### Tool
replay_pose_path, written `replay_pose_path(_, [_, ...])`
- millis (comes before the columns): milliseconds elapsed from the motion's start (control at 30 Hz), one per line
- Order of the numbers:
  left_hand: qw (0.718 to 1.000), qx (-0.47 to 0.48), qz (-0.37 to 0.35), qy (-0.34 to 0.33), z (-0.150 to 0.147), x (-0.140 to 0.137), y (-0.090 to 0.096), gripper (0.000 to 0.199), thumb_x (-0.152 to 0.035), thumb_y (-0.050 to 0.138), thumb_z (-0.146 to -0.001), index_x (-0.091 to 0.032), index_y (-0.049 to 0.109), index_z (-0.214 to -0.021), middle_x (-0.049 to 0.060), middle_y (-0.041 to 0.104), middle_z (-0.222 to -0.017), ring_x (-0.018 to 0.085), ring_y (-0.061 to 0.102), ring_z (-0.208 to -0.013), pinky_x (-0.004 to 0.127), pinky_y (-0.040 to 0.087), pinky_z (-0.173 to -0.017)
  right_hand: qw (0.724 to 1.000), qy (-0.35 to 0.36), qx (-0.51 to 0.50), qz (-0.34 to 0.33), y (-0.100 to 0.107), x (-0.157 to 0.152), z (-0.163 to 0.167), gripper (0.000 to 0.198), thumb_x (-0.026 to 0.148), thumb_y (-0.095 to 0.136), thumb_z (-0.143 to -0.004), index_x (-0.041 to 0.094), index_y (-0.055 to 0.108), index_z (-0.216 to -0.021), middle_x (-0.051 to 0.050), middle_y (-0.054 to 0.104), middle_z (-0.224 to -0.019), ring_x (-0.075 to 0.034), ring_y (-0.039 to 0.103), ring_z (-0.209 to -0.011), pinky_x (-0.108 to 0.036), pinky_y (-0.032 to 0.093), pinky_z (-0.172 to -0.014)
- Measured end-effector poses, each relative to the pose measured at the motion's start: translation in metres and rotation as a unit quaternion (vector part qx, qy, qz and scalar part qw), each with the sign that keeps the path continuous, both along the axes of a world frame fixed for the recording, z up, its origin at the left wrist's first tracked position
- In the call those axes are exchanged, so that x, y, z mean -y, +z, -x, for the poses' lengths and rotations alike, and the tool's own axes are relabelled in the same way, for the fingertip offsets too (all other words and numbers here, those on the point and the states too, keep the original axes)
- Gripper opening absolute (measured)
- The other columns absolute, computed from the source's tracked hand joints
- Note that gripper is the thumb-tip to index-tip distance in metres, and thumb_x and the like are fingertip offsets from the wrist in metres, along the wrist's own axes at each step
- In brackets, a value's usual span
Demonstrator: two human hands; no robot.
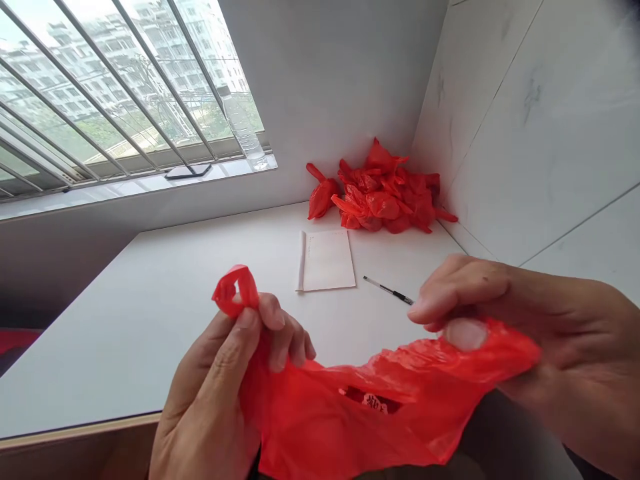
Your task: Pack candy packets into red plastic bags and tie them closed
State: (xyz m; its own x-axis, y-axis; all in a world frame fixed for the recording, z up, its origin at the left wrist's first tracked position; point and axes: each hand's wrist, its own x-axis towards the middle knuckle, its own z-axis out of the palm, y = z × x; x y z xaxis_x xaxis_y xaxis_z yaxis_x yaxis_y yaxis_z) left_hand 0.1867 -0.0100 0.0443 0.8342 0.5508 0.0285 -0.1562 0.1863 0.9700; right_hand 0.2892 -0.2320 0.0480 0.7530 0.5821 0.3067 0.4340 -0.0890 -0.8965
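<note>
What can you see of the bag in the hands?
The bag is red, thin and crinkled, and looks like shiny plastic. It hangs between the left hand, above whose thumb a small loop sticks up, and the right hand, which pinches its other end. A gap in it shows a pale patch with dark characters; I cannot tell what bears them. Its bottom is partly cut off.

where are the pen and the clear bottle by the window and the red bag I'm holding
Pen (389,291): head view, middle of its barrel.
Clear bottle (243,129): head view, middle of its side.
Held red bag (345,432): head view, film below its opening.
</note>
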Motion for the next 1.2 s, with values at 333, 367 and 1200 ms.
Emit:
replay_pose_path(333, [0.948, -0.061, -0.263, -0.169, -0.029, 0.022, -0.011, 0.044, -0.027, 0.067, -0.087, -0.023, 0.06, -0.129, 0.005, 0.063, -0.088, 0.019, 0.059, -0.076, 0.029, 0.053, -0.072, 0.999, 0.036, -0.014, 0.018, 0.003, -0.032, -0.007, 0.026, 0.015, 0.066, -0.083, 0.034, 0.074, -0.099, 0.005, 0.072, -0.086, -0.016, 0.066, -0.075, -0.025, 0.054, -0.058])
replay_pose_path(367, [0.933, -0.052, -0.291, -0.205, -0.031, 0.025, -0.012, 0.039, -0.021, 0.065, -0.085, -0.023, 0.062, -0.124, 0.006, 0.065, -0.094, 0.02, 0.061, -0.081, 0.029, 0.053, -0.074, 0.998, 0.055, -0.008, 0.02, 0.003, -0.034, -0.006, 0.028, 0.015, 0.067, -0.083, 0.033, 0.073, -0.103, 0.005, 0.073, -0.089, -0.016, 0.067, -0.077, -0.025, 0.056, -0.064])
replay_pose_path(1200, [0.943, -0.075, -0.143, -0.29, -0.038, -0.013, -0.032, 0.01, -0.019, 0.066, -0.088, -0.018, 0.068, -0.098, 0.004, 0.066, -0.089, 0.015, 0.057, -0.078, 0.026, 0.047, -0.072, 0.984, 0.168, -0.045, 0.032, -0.061, -0.067, -0.04, 0.039, 0.049, 0.045, -0.104, 0.021, 0.061, -0.126, -0.006, 0.072, -0.107, -0.02, 0.067, -0.097, -0.035, 0.051, -0.088])
